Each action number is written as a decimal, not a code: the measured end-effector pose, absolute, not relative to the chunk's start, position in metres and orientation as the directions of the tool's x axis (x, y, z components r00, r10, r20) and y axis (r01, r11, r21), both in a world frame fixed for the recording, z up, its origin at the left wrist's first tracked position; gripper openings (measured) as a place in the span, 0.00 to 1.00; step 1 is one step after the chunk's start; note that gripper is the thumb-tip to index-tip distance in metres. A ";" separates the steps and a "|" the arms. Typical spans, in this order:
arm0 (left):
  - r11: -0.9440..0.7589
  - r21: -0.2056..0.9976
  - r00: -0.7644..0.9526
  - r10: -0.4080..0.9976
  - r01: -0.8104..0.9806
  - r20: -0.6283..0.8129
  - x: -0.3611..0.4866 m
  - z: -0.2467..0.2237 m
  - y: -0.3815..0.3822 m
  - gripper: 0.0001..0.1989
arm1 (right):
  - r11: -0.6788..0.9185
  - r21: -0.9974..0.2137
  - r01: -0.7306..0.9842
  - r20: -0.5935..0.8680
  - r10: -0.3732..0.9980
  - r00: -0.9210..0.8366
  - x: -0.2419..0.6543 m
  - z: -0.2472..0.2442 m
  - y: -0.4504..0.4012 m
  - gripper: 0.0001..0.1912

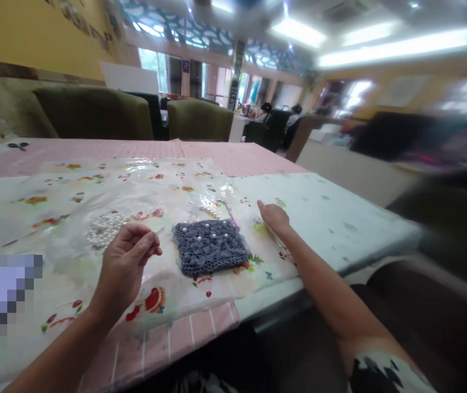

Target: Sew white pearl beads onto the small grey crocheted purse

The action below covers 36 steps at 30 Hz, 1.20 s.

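A dark grey-blue crocheted piece (211,248) lies flat on the patterned plastic sheet, with several white pearl beads on its upper part. To its left, my left hand (131,248) is closed in a pinch above the sheet. A thin, pale, needle-like sliver pokes out from its fingertips. My right hand (274,217) is held to the right of the crocheted piece, fingers curled and pressed together; whatever they hold is too small to see. Loose white pearl beads (106,229) sit in a pile just behind my left hand. Neither hand touches the crocheted piece.
A clear plastic sheet with fruit prints (94,191) covers much of the table. Scissors (18,146) lie at the far left. A thin pink stick (231,214) is behind the crocheted piece. Green chairs (201,120) stand across the table; people sit farther back.
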<state>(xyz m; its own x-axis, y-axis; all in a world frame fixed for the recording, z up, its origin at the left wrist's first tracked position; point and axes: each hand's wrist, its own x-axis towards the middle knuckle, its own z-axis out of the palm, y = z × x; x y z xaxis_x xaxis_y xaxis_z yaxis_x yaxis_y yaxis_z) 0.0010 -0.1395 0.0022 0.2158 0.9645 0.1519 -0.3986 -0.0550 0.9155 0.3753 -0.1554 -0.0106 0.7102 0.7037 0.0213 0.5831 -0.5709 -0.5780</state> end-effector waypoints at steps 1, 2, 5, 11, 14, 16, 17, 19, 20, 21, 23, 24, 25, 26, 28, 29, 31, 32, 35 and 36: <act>-0.052 0.917 0.217 0.965 -0.395 0.148 0.001 0.002 -0.139 0.09 | -0.599 -0.578 0.554 0.013 0.672 0.740 0.382 -0.014 -0.158 0.20; -0.048 0.919 0.218 0.965 -0.392 0.144 0.001 0.001 -0.139 0.09 | -0.611 -0.594 0.523 0.013 0.643 0.766 0.387 -0.017 -0.160 0.19; -0.043 0.924 0.220 0.966 -0.379 0.135 0.002 0.000 -0.138 0.09 | -0.552 -0.708 0.440 0.040 0.591 0.806 0.391 -0.015 -0.167 0.17; -0.022 0.931 0.235 0.965 -0.365 0.115 0.005 -0.004 -0.140 0.10 | -0.241 -0.934 0.264 0.062 0.619 0.783 0.365 0.014 -0.172 0.07; -0.002 0.936 0.249 0.964 -0.351 0.095 0.005 -0.003 -0.142 0.11 | 0.060 -0.997 0.057 0.082 0.737 0.671 0.327 0.026 -0.174 0.06; -0.004 0.941 0.255 0.962 -0.339 0.097 0.006 -0.002 -0.144 0.11 | 0.216 -0.968 -0.126 0.118 0.838 0.533 0.296 0.031 -0.177 0.03; -0.007 0.943 0.260 0.961 -0.333 0.099 0.006 -0.001 -0.145 0.11 | 0.238 -0.955 -0.176 0.134 0.879 0.458 0.281 0.033 -0.179 0.02; -0.012 0.946 0.267 0.958 -0.323 0.103 0.006 0.001 -0.146 0.11 | 0.220 -0.956 -0.193 0.157 0.942 0.296 0.252 0.036 -0.181 0.09; -0.012 0.948 0.271 0.957 -0.319 0.104 0.006 0.001 -0.147 0.11 | 0.205 -0.963 -0.177 0.163 0.960 0.228 0.240 0.037 -0.182 0.11; -0.011 0.949 0.278 0.955 -0.314 0.103 0.007 0.002 -0.148 0.11 | 0.199 -0.968 -0.153 0.171 0.969 0.178 0.229 0.038 -0.182 0.11; -0.013 0.952 0.289 0.951 -0.305 0.105 0.006 0.002 -0.148 0.11 | 0.196 -0.974 -0.117 0.181 0.975 0.127 0.212 0.039 -0.179 0.12; -0.017 0.953 0.294 0.950 -0.301 0.109 0.006 0.002 -0.148 0.11 | 0.198 -0.973 -0.119 0.185 0.976 0.115 0.205 0.039 -0.177 0.12; -0.020 0.954 0.297 0.948 -0.299 0.113 0.006 0.002 -0.148 0.11 | 0.198 -0.971 -0.135 0.185 0.977 0.103 0.200 0.039 -0.174 0.12; -0.024 0.954 0.299 0.947 -0.297 0.117 0.006 0.002 -0.148 0.11 | 0.192 -0.968 -0.159 0.180 0.980 0.088 0.197 0.039 -0.173 0.12; -0.030 0.954 0.301 0.946 -0.297 0.123 0.006 0.002 -0.149 0.11 | 0.180 -0.963 -0.199 0.173 0.983 0.052 0.192 0.038 -0.171 0.11; -0.030 0.955 0.306 0.944 -0.296 0.125 0.006 0.001 -0.149 0.11 | 0.172 -0.963 -0.206 0.170 0.985 0.027 0.190 0.037 -0.171 0.10; -0.032 0.954 0.321 0.938 -0.297 0.131 0.006 0.000 -0.149 0.10 | 0.134 -0.971 -0.196 0.145 0.989 -0.041 0.188 0.035 -0.172 0.08; -0.032 0.954 0.328 0.935 -0.298 0.134 0.005 -0.001 -0.149 0.10 | 0.113 -0.977 -0.181 0.128 0.989 -0.072 0.187 0.034 -0.174 0.07; -0.029 0.953 0.344 0.929 -0.301 0.137 0.006 -0.004 -0.149 0.09 | 0.100 -0.985 -0.138 0.113 0.990 -0.089 0.183 0.031 -0.177 0.06; -0.027 0.954 0.347 0.928 -0.300 0.135 0.006 -0.004 -0.149 0.09 | 0.111 -0.985 -0.131 0.121 0.990 -0.073 0.182 0.029 -0.177 0.06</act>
